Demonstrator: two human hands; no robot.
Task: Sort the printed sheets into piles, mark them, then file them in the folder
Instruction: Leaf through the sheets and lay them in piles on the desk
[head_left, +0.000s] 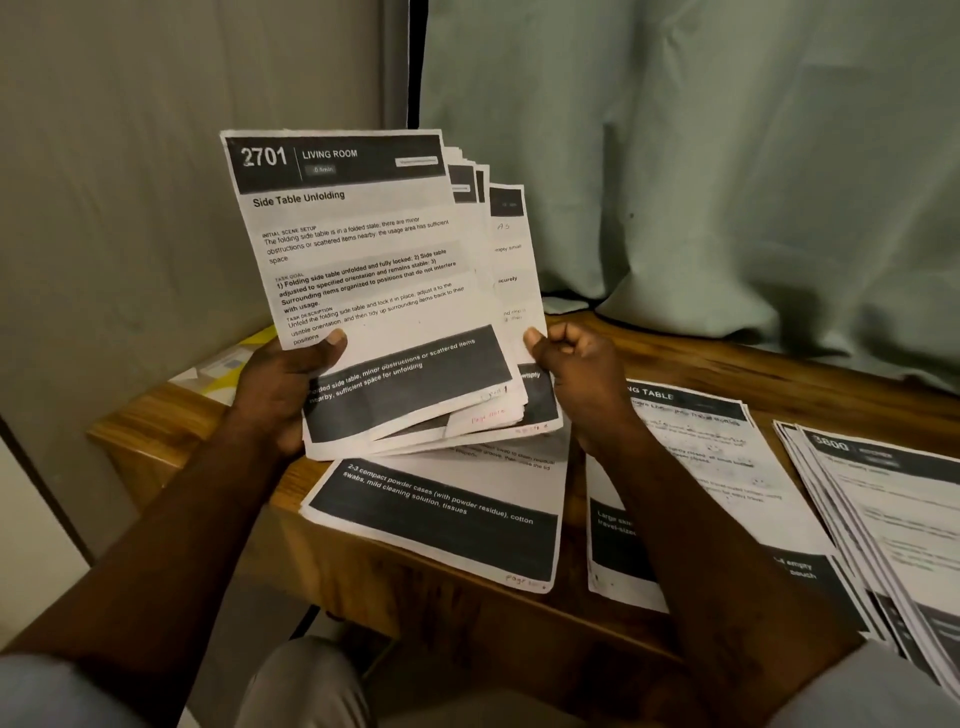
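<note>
Left hand (283, 387) grips a fanned stack of printed sheets (374, 291) by its lower left edge, thumb pressed on the front page headed "2701 LIVING ROOM". Right hand (576, 369), fingers curled, pinches the stack's lower right corner. Both hold it tilted above the wooden table (415, 582), where 3 piles lie: middle pile (441, 514), second pile (696, 467), right pile (883, 514).

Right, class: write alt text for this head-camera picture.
Two hands, left and right, hold up a fanned stack of printed sheets, the top one headed "2701 Living Room, Side Table Unfolding". Three more piles of sheets lie below on a wooden table.
</note>
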